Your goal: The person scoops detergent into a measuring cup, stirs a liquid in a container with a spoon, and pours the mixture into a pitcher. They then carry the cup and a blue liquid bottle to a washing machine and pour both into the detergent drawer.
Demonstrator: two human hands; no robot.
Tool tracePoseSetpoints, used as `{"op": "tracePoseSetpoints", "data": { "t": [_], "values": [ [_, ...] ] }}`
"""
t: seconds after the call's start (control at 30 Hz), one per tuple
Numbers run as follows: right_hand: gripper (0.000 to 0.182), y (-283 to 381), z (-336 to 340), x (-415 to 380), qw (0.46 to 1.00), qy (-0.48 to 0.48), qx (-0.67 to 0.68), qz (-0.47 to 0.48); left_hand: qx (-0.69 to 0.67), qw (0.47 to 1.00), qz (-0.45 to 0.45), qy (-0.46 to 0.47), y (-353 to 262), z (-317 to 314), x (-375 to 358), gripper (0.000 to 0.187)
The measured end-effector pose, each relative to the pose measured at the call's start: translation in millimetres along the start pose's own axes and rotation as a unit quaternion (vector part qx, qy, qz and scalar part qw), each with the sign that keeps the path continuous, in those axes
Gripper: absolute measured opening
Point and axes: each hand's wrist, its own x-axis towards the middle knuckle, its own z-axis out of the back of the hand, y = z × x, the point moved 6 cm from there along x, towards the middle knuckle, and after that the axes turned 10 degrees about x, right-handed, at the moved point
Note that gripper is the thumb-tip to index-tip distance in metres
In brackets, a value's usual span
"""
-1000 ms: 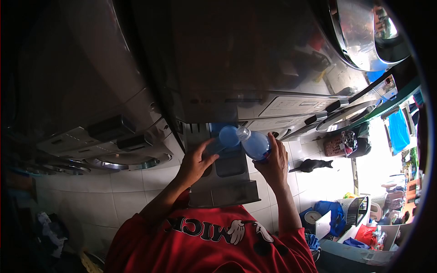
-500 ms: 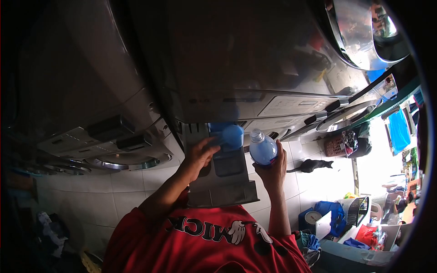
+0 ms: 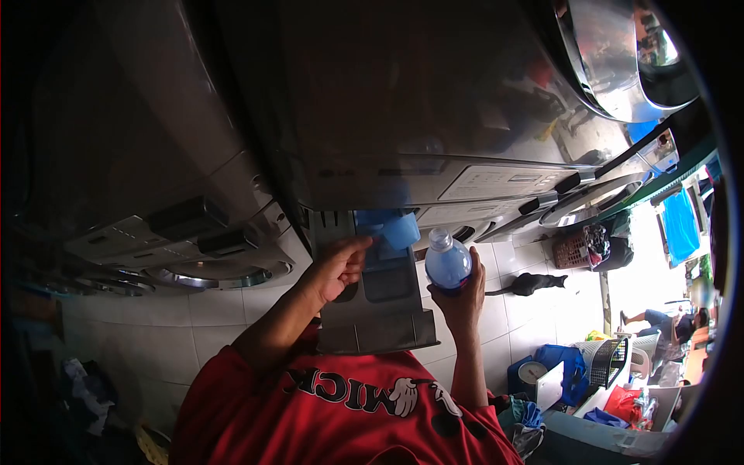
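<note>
My left hand (image 3: pixel 342 268) pinches the handle of a blue scoop (image 3: pixel 401 231), whose cup is tipped over the pulled-out dispenser drawer (image 3: pixel 372 329). The grey drawer has several compartments, with a blue part at its inner end. My right hand (image 3: pixel 462 298) is wrapped round the lower part of a clear bottle (image 3: pixel 448 263) of bluish liquid. The bottle stands upright with its neck uncapped, to the right of the drawer and apart from the scoop.
Stacked machines (image 3: pixel 372 101) fill the top and left. A dark cat (image 3: pixel 535 284) is on the tiled floor. Beyond are a brown laundry basket (image 3: pixel 571 252), a blue bag (image 3: pixel 570 364), a round scale (image 3: pixel 532 371) and a person (image 3: pixel 659 319) at the far right.
The scoop's cup has tilted over, and my left hand has turned with it. The bottle in my right hand has shifted slightly down. A person has come into view at the far right.
</note>
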Motion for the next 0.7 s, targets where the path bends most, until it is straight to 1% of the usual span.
{"op": "tracePoseSetpoints", "data": {
  "t": [0.1,0.17,0.37,0.7],
  "values": [
    [0.095,0.0,-0.5,-1.1,1.0,-0.002,0.002,0.006,-0.023,0.999,0.022,0.025,1.8,1.2,2.8,0.02],
    [0.095,0.4,-0.8,-1.2,1.0,-0.001,0.004,0.004,-0.048,0.997,0.031,0.048,1.6,-0.9,2.9,0.024],
    [0.095,0.0,-1.6,-3.3,1.0,-0.008,0.02,-0.001,-0.071,0.994,0.06,0.052,4.7,-1.9,3.4,0.031],
    [0.096,-0.2,-3.7,-4.6,1.0,0.001,0.019,-0.014,-0.081,0.992,0.076,0.053,6.2,-2.9,2.0,0.035]
  ]
}}
